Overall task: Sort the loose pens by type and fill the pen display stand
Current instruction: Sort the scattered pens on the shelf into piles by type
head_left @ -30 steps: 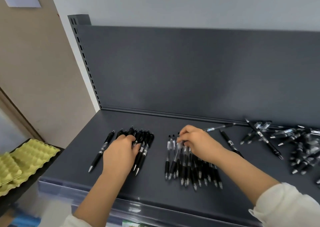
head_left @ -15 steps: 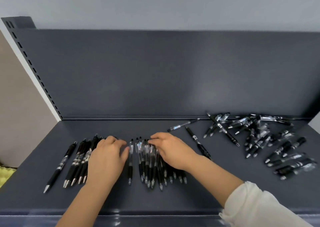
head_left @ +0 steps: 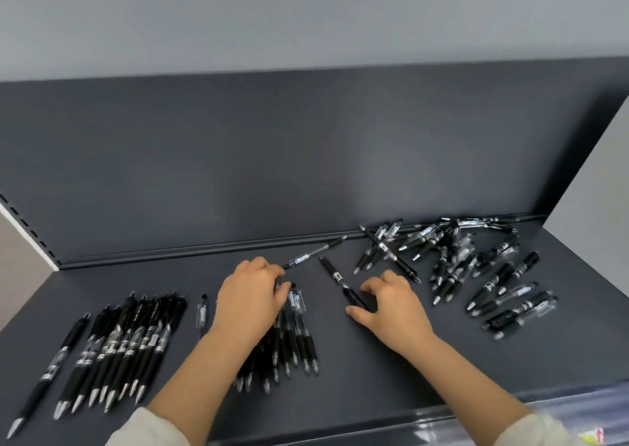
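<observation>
A row of opaque black pens (head_left: 129, 343) lies sorted at the left of the dark shelf (head_left: 367, 384). In the middle lies a row of clear-barrelled pens (head_left: 296, 336). My left hand (head_left: 248, 302) rests on top of this row, fingers bent over the pen tops. My right hand (head_left: 391, 306) pinches the lower end of a single black pen (head_left: 335, 275) between thumb and fingers. An unsorted heap of pens (head_left: 459, 261) spreads over the right side. No display stand is in view.
A lone clear pen (head_left: 201, 314) lies between the two rows, and another clear pen (head_left: 313, 253) lies near the back panel (head_left: 272, 173). One black pen (head_left: 54, 367) sits apart at the far left. A plastic strip (head_left: 544, 411) lines the front edge.
My left hand moved from the black row to the clear-barrelled row. My right hand left that row and went right to the single black pen. The view swung to the right.
</observation>
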`<state>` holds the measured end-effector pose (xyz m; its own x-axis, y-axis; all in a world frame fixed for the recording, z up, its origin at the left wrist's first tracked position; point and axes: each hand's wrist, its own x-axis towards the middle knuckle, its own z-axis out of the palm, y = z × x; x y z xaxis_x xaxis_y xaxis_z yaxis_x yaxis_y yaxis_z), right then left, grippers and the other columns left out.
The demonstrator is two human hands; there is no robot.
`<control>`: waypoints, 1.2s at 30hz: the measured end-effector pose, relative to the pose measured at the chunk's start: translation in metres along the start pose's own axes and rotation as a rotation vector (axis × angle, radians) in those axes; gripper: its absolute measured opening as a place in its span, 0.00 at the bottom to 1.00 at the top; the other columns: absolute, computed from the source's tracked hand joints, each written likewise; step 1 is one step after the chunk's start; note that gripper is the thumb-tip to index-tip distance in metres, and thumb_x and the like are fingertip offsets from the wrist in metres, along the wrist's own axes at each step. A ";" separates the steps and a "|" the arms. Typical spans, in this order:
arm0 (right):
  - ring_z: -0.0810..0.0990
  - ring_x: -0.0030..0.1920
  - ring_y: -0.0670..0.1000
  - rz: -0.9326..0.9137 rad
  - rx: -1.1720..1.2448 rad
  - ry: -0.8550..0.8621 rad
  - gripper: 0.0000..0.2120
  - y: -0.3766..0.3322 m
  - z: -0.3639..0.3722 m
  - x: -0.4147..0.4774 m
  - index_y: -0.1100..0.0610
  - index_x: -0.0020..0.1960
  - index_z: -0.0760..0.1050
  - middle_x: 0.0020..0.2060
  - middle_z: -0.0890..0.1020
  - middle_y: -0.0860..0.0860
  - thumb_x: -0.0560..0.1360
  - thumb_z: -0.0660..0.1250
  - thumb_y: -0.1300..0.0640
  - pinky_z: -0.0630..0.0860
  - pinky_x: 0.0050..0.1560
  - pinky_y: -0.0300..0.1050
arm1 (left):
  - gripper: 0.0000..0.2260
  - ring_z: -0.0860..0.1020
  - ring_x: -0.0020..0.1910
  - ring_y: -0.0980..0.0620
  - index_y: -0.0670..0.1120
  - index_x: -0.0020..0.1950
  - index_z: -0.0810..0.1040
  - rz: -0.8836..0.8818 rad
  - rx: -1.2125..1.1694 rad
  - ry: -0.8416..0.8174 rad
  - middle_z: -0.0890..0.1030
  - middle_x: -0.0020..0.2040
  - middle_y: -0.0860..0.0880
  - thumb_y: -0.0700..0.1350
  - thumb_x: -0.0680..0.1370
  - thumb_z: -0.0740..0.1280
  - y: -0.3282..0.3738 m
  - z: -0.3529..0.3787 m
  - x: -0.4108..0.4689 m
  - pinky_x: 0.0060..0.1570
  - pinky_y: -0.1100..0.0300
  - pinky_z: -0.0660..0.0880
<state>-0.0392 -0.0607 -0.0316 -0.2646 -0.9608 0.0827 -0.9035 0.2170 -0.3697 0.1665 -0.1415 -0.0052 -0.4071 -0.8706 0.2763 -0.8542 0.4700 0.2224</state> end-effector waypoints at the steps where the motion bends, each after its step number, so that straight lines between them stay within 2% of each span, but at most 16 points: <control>1: 0.69 0.59 0.51 -0.010 0.007 -0.004 0.24 0.001 0.000 0.000 0.52 0.62 0.73 0.54 0.72 0.50 0.71 0.66 0.40 0.70 0.57 0.46 | 0.14 0.72 0.56 0.50 0.50 0.61 0.76 0.001 0.011 -0.031 0.77 0.54 0.52 0.53 0.78 0.61 0.004 0.002 0.007 0.48 0.57 0.73; 4: 0.70 0.57 0.51 -0.037 0.052 -0.007 0.19 0.003 0.001 -0.002 0.52 0.59 0.73 0.51 0.71 0.48 0.73 0.66 0.43 0.70 0.56 0.45 | 0.16 0.70 0.60 0.49 0.49 0.64 0.74 -0.020 0.014 -0.117 0.75 0.59 0.50 0.53 0.79 0.60 0.013 0.008 0.027 0.53 0.55 0.73; 8: 0.68 0.47 0.47 -0.071 0.097 -0.038 0.13 0.008 0.003 -0.002 0.51 0.55 0.71 0.43 0.67 0.44 0.75 0.64 0.45 0.64 0.49 0.41 | 0.15 0.70 0.61 0.47 0.46 0.63 0.74 -0.073 0.043 -0.185 0.75 0.60 0.48 0.51 0.79 0.61 0.017 0.018 0.047 0.52 0.54 0.72; 11: 0.67 0.45 0.46 -0.070 0.153 -0.051 0.12 0.011 0.001 -0.001 0.51 0.54 0.70 0.38 0.65 0.41 0.76 0.64 0.46 0.64 0.49 0.41 | 0.14 0.71 0.59 0.46 0.46 0.61 0.75 -0.107 0.068 -0.235 0.74 0.58 0.47 0.51 0.79 0.61 0.017 0.027 0.052 0.49 0.53 0.73; 17: 0.67 0.45 0.46 -0.066 0.198 -0.054 0.11 0.011 0.000 -0.002 0.52 0.54 0.70 0.37 0.64 0.41 0.76 0.64 0.48 0.63 0.49 0.40 | 0.08 0.75 0.52 0.49 0.50 0.53 0.79 -0.224 -0.074 -0.167 0.76 0.53 0.50 0.48 0.78 0.63 0.013 0.034 0.057 0.43 0.55 0.75; 22: 0.68 0.44 0.46 -0.057 0.211 -0.057 0.07 0.010 -0.003 -0.002 0.50 0.51 0.69 0.37 0.65 0.41 0.76 0.64 0.49 0.64 0.49 0.40 | 0.09 0.76 0.47 0.48 0.49 0.52 0.79 -0.233 -0.085 -0.097 0.79 0.48 0.49 0.48 0.79 0.61 0.011 0.031 0.051 0.39 0.56 0.73; 27: 0.68 0.40 0.45 -0.049 0.216 -0.057 0.07 0.011 -0.001 -0.001 0.49 0.48 0.68 0.36 0.66 0.43 0.75 0.65 0.50 0.64 0.47 0.40 | 0.08 0.78 0.42 0.50 0.47 0.52 0.79 -0.202 -0.267 0.147 0.82 0.44 0.51 0.46 0.78 0.63 0.004 0.006 0.037 0.39 0.58 0.73; 30: 0.66 0.36 0.42 -0.040 0.231 -0.054 0.07 0.012 0.000 0.000 0.50 0.47 0.68 0.36 0.67 0.43 0.75 0.66 0.51 0.64 0.45 0.40 | 0.06 0.77 0.42 0.55 0.47 0.51 0.79 -0.206 -0.493 0.242 0.80 0.42 0.54 0.45 0.78 0.65 -0.001 -0.017 0.024 0.43 0.63 0.71; 33: 0.67 0.36 0.44 -0.029 0.254 -0.046 0.07 0.010 -0.001 -0.001 0.51 0.46 0.69 0.36 0.67 0.44 0.75 0.67 0.52 0.64 0.44 0.40 | 0.03 0.79 0.44 0.56 0.50 0.48 0.78 -0.254 -0.754 0.294 0.81 0.43 0.55 0.45 0.78 0.65 -0.006 -0.033 0.007 0.47 0.62 0.75; 36: 0.67 0.35 0.43 -0.016 0.282 -0.014 0.07 0.010 0.002 -0.003 0.52 0.46 0.70 0.36 0.68 0.44 0.74 0.67 0.54 0.63 0.43 0.40 | 0.06 0.81 0.41 0.56 0.52 0.44 0.75 -0.296 -0.955 0.356 0.82 0.42 0.52 0.44 0.79 0.62 -0.011 -0.045 -0.010 0.40 0.66 0.78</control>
<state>-0.0470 -0.0557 -0.0371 -0.2451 -0.9663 0.0788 -0.7773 0.1473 -0.6117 0.1948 -0.1316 0.0316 0.0254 -0.9490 0.3144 -0.2327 0.3003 0.9250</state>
